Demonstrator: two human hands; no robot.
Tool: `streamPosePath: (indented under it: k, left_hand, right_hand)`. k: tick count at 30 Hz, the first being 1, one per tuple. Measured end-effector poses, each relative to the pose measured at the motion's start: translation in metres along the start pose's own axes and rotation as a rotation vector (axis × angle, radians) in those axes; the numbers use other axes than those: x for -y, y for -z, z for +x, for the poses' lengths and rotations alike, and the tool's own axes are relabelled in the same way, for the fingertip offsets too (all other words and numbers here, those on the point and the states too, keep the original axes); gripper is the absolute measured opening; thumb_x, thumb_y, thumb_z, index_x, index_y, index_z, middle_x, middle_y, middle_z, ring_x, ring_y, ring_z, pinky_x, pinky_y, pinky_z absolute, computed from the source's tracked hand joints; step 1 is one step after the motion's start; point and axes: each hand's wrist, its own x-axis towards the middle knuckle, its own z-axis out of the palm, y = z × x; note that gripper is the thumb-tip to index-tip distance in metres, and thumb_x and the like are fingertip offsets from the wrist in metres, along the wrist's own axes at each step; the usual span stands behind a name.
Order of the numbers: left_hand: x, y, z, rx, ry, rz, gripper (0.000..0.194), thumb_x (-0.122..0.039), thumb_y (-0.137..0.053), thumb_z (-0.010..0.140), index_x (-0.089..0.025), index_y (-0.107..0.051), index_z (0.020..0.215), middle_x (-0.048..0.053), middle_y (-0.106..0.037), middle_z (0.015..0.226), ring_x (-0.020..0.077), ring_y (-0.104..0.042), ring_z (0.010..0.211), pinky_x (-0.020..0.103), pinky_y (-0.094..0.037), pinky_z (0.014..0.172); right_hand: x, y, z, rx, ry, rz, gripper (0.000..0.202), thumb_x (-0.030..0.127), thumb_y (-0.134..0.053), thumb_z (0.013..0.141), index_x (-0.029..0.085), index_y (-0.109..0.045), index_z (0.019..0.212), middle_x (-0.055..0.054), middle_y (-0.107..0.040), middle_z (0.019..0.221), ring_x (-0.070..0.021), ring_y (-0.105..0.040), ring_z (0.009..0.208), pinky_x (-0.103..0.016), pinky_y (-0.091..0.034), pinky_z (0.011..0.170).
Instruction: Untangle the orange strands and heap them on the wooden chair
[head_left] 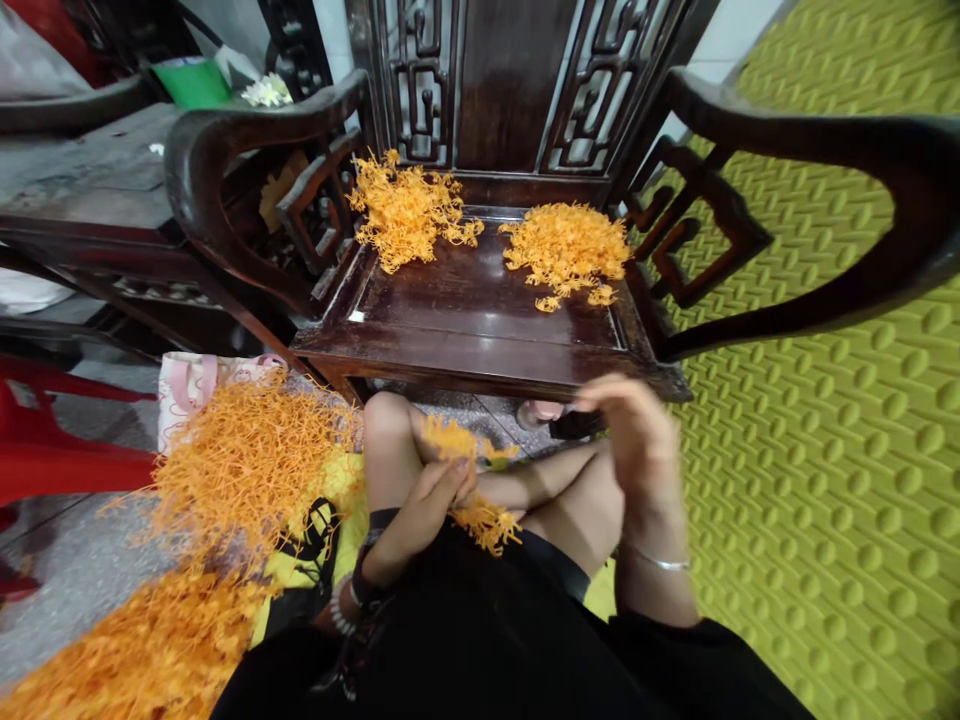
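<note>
My left hand is closed around a bunch of orange curly strands, which stick out above and below the fist over my crossed legs. To the right, my right hand is raised near the chair's front edge, blurred by motion; whether its fingers hold anything is too smeared to tell. Two orange heaps rest on the dark wooden chair seat: one at the left, one at the right.
Large piles of orange strands lie on the floor at the left, beside a pink and white bag. A red stool stands at the far left. Textured yellow-green padding covers the right side.
</note>
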Motion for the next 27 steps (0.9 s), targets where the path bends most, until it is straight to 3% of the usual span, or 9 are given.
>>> streamPosePath:
  k: [3, 5, 8, 11, 14, 19, 21, 24, 27]
  left_hand:
    - [-0.001, -0.011, 0.016, 0.009, 0.022, 0.060, 0.055, -0.063, -0.037, 0.093, -0.016, -0.035, 0.065, -0.002, -0.029, 0.060, 0.0099, -0.025, 0.057, 0.027, -0.022, 0.056]
    - [-0.001, -0.017, 0.021, 0.069, 0.054, 0.144, 0.057, -0.067, -0.036, 0.092, -0.016, -0.037, 0.066, -0.001, -0.033, 0.061, 0.0107, -0.029, 0.059, 0.028, -0.025, 0.059]
    - [0.000, -0.022, 0.020, 0.182, 0.083, 0.234, 0.058, -0.066, -0.032, 0.093, -0.016, -0.038, 0.065, 0.000, -0.036, 0.061, 0.0112, -0.032, 0.060, 0.028, -0.028, 0.062]
    - [0.002, -0.019, 0.014, 0.238, 0.063, 0.283, 0.057, -0.062, -0.028, 0.096, -0.016, -0.037, 0.065, 0.000, -0.035, 0.061, 0.0105, -0.032, 0.059, 0.028, -0.028, 0.061]
    - [-0.002, -0.012, 0.009, 0.309, -0.015, 0.327, 0.051, -0.053, -0.027, 0.100, -0.015, -0.036, 0.066, -0.001, -0.034, 0.062, 0.0101, -0.030, 0.059, 0.027, -0.027, 0.061]
    - [-0.022, -0.011, 0.008, 0.380, -0.053, 0.393, 0.046, -0.046, -0.025, 0.101, -0.016, -0.036, 0.069, 0.000, -0.036, 0.064, 0.0110, -0.032, 0.061, 0.027, -0.029, 0.061]
    - [-0.025, -0.008, 0.005, 0.365, -0.066, 0.431, 0.047, -0.048, -0.025, 0.101, -0.016, -0.036, 0.068, 0.000, -0.035, 0.063, 0.0113, -0.032, 0.060, 0.028, -0.029, 0.062]
    - [-0.016, 0.011, -0.007, 0.334, 0.053, 0.393, 0.052, -0.056, -0.026, 0.098, -0.017, -0.034, 0.066, 0.000, -0.033, 0.060, 0.0110, -0.030, 0.057, 0.028, -0.027, 0.058]
    - [0.001, 0.040, -0.024, 0.083, 0.192, 0.280, 0.058, -0.068, -0.033, 0.092, -0.017, -0.032, 0.064, -0.002, -0.027, 0.059, 0.0098, -0.024, 0.055, 0.027, -0.021, 0.054]
  right_hand:
    - [-0.020, -0.057, -0.009, 0.295, -0.076, -0.101, 0.098, 0.059, -0.079, 0.062, 0.024, -0.040, 0.144, -0.011, -0.046, 0.141, -0.0269, -0.046, 0.129, -0.039, -0.036, 0.109]
    - [-0.027, -0.079, -0.011, 0.290, -0.142, -0.022, 0.075, 0.048, -0.074, 0.076, 0.024, -0.044, 0.141, -0.009, -0.049, 0.140, -0.0228, -0.047, 0.129, -0.037, -0.038, 0.109]
    - [-0.029, -0.091, -0.007, 0.140, -0.293, 0.166, 0.030, 0.045, -0.053, 0.093, 0.019, -0.069, 0.097, -0.005, -0.068, 0.102, -0.0154, -0.064, 0.097, -0.030, -0.048, 0.092]
    - [-0.024, -0.090, -0.003, -0.090, -0.358, 0.421, 0.056, 0.055, -0.050, 0.092, 0.017, -0.050, 0.051, -0.001, -0.052, 0.052, -0.0104, -0.052, 0.052, -0.028, -0.050, 0.070]
    - [-0.012, -0.094, -0.003, -0.241, -0.300, 0.509, 0.065, 0.060, -0.050, 0.090, 0.016, -0.036, 0.044, -0.001, -0.038, 0.041, -0.0096, -0.041, 0.042, -0.030, -0.049, 0.064]
    - [0.003, -0.109, 0.002, -0.584, -0.182, 0.294, 0.065, 0.060, -0.056, 0.086, 0.017, -0.035, 0.043, -0.001, -0.034, 0.044, -0.0100, -0.041, 0.044, -0.029, -0.040, 0.053]
    - [0.005, -0.097, 0.007, -0.662, -0.199, 0.239, 0.066, 0.061, -0.055, 0.087, 0.018, -0.036, 0.041, -0.001, -0.031, 0.043, -0.0102, -0.038, 0.043, -0.028, -0.035, 0.049]
    - [0.012, -0.049, 0.008, -0.875, -0.145, 0.248, 0.066, 0.060, -0.056, 0.086, 0.018, -0.030, 0.042, 0.001, -0.022, 0.043, -0.0087, -0.025, 0.039, -0.028, -0.021, 0.043]
    - [0.030, 0.005, -0.002, -1.091, 0.113, 0.096, 0.065, 0.061, -0.069, 0.073, 0.020, -0.027, 0.045, 0.002, -0.016, 0.048, -0.0088, -0.017, 0.042, -0.030, -0.012, 0.043]
